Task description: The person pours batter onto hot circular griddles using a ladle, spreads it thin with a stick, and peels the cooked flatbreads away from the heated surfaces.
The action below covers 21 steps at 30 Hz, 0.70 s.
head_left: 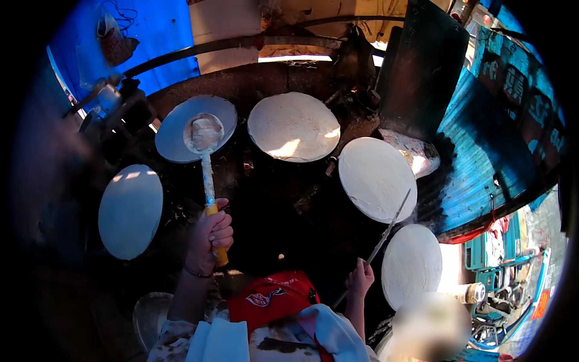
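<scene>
A yellow-handled ladle [205,151] is gripped in the closed left hand [208,241] with its batter-filled bowl over the upper-left griddle [175,142], a thin rod [386,232] is clasped in the right hand [360,279], and batter could be spilled past the rim if the ladle is tipped.

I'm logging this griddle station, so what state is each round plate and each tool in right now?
Far-left plate: covered with an even pale layer.
Upper-left plate: grey, mostly bare, spreader resting on it.
Spreader: batter-smeared, yellow grip held by the left hand.
Top-middle plate: coated white, sunlit patch.
Right plate: coated white.
Lower-right plate: coated white.
Thin stick: tilted, held by the right hand.
</scene>
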Tool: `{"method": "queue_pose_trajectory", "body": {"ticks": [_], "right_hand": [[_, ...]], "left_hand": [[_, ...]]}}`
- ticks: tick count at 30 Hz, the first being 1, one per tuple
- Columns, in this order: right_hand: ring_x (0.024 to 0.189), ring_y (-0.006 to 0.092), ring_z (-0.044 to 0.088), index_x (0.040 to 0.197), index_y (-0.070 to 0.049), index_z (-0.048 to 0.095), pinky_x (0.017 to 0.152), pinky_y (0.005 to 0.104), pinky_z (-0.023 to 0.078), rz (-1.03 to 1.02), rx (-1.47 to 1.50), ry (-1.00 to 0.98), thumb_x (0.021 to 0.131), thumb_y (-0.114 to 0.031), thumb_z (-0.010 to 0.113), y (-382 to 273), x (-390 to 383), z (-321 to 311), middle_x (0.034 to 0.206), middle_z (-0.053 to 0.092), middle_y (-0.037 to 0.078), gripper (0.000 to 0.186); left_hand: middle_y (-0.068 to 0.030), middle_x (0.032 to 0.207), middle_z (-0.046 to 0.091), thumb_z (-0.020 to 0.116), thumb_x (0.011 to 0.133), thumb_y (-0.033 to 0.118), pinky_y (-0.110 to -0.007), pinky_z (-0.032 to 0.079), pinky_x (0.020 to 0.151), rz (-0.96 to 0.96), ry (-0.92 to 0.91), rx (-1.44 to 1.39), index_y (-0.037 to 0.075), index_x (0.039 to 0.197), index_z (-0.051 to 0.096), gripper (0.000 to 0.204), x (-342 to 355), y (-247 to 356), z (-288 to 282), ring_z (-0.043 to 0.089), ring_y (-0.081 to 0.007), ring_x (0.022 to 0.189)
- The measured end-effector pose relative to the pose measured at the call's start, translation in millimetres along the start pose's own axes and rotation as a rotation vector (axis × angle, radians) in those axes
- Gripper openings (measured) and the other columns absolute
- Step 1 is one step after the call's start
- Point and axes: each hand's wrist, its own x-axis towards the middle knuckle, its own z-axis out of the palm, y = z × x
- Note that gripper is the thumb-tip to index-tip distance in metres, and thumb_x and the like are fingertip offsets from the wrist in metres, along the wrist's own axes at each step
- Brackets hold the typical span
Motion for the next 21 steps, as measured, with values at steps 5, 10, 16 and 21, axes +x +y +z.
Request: {"method": "queue_pose_trajectory", "body": {"ticks": [5,10,16,21], "right_hand": [[0.035,0.0053,0.035,0.082,-0.007,0.056,0.032,0.0230,0.028,-0.110,-0.142,-0.312,0.092,-0.019,0.057,-28,63,120,0.050,0.038,-0.005,0.016],[0.049,0.0139,0.051,0.090,-0.003,0.061,0.047,0.0286,0.042,-0.417,-0.604,-0.491,0.084,-0.020,0.065,-37,149,236,0.054,0.049,0.002,0.018],[0.085,0.0354,0.061,0.118,-0.004,0.050,0.068,0.0426,0.051,-0.945,-1.204,-0.687,0.073,-0.038,0.074,-13,147,378,0.086,0.061,0.017,0.061],[0.076,0.0339,0.064,0.085,-0.003,0.060,0.063,0.0436,0.052,-1.119,-1.337,-0.921,0.078,-0.024,0.065,6,178,432,0.084,0.061,0.017,0.023]], "left_hand": [[0.0023,0.057,0.036,0.036,0.097,0.007,-0.017,0.033,0.037,0.055,0.023,-0.216,0.005,0.120,0.049,0.025,-2,7,-22,0.034,-0.0029,0.041],[0.0018,0.059,0.036,0.033,0.100,0.010,-0.017,0.036,0.039,0.059,0.038,-0.401,0.002,0.122,0.047,0.027,15,-7,-34,0.036,-0.0028,0.042],[0.0012,0.059,0.037,0.033,0.100,0.011,-0.018,0.037,0.039,0.218,0.147,-0.478,0.003,0.122,0.046,0.027,38,-15,-18,0.037,-0.0035,0.042],[0.0018,0.059,0.036,0.034,0.099,0.010,-0.018,0.036,0.039,0.362,0.216,-0.499,0.005,0.121,0.047,0.026,32,-17,-13,0.036,-0.0032,0.042]]}}
